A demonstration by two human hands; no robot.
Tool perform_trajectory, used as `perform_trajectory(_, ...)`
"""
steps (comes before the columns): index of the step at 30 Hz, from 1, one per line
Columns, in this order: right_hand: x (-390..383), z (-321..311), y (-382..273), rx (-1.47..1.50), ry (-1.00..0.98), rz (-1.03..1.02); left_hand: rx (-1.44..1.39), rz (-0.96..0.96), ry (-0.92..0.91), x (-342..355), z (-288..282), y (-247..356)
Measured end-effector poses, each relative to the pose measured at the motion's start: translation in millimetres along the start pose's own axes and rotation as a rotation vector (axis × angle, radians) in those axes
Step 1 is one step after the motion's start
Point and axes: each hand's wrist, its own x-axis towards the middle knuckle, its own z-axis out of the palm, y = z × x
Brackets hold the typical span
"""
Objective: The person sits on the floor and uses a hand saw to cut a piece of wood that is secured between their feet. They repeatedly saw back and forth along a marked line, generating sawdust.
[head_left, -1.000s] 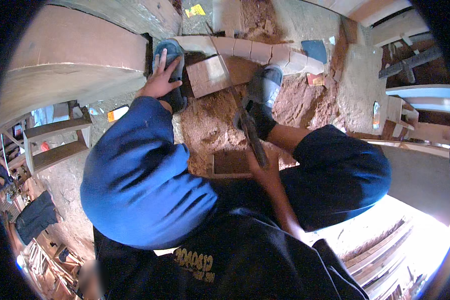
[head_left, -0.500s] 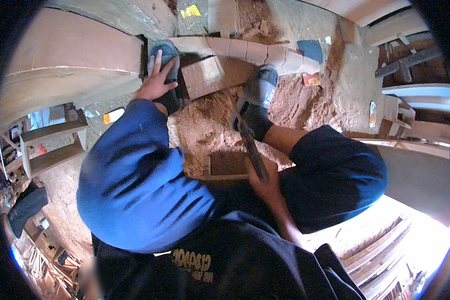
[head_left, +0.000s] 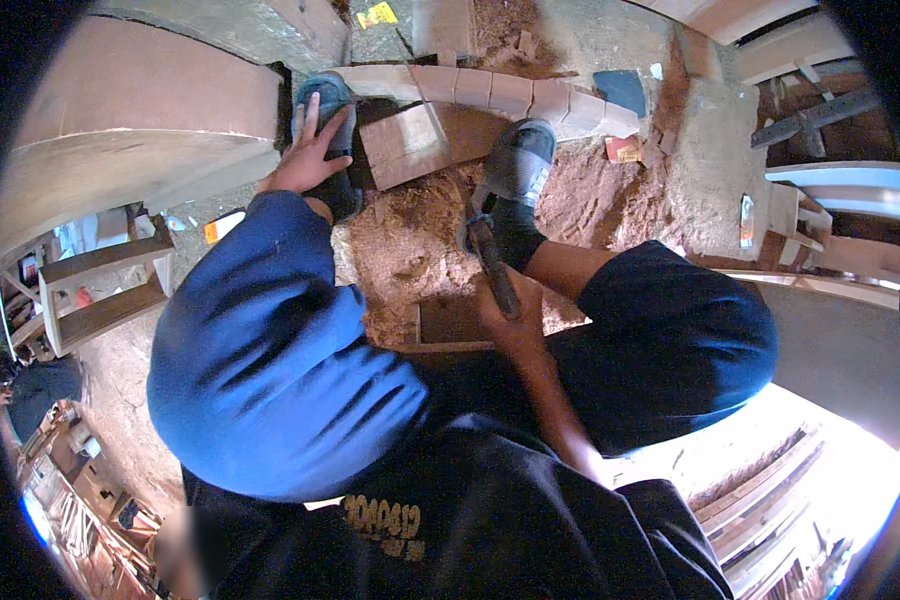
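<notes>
My left hand (head_left: 312, 158) lies with fingers spread over the toe of my left shoe (head_left: 322, 92). My right hand (head_left: 515, 318) is wrapped round the dark handle of a handsaw (head_left: 493, 265). Its thin blade, seen almost edge-on, runs away from me and crosses the left part of a curved wooden piece (head_left: 510, 95). Several crosswise lines like saw cuts mark that piece. Under the blade, on the near side, sits a wooden block (head_left: 395, 148). My right shoe (head_left: 523, 150) is against the near edge of the curved piece; my left shoe is at its left end.
Reddish sawdust (head_left: 410, 235) covers the ground between my feet. A large wooden panel (head_left: 150, 90) stands at the left, beside a small wooden frame (head_left: 105, 290). Timber pieces (head_left: 820, 130) lie at the right. A dark flat scrap (head_left: 620, 92) is beyond the curved piece.
My right hand and the saw have moved forward, away from me, and the blade now reaches farther past the curved piece. My left hand has stayed on the shoe.
</notes>
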Motion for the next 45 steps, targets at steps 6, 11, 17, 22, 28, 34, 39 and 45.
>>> perform_trajectory(6, -32.9, -13.9, 3.7, -0.087, -0.013, -0.044, -0.038, 0.058, 0.020, -5.1, 0.3, -2.7)
perform_trajectory(11, -2.4, 2.3, 4.5, -0.047, -0.003, -0.092, 0.005, -0.008, -0.026, 1.0, -4.9, 2.6)
perform_trajectory(17, -26.7, -12.0, 6.1, -0.179, -0.009, -0.152, -0.006, 0.042, 0.046, -4.1, 2.5, -5.0)
perform_trajectory(22, -0.4, -2.4, -9.4, -0.059, -0.021, -0.077, -0.026, -0.028, -0.048, 2.2, 1.4, 8.2)
perform_trajectory(28, -27.8, -12.9, 5.8, -0.088, 0.012, -0.094, -0.045, 0.014, 0.036, -1.8, 9.6, -8.0)
perform_trajectory(34, 2.3, 1.9, -5.6, -0.042, 0.015, -0.084, -0.034, -0.049, -0.062, 0.6, -3.6, 6.5)
perform_trajectory(39, -16.2, -10.1, -1.3, -0.027, -0.008, -0.088, -0.053, 0.008, 0.021, -5.2, 2.6, -8.8)
perform_trajectory(45, -8.9, -0.5, -4.7, -0.042, 0.010, -0.136, -0.032, 0.011, 0.001, -0.6, 5.4, -4.5)
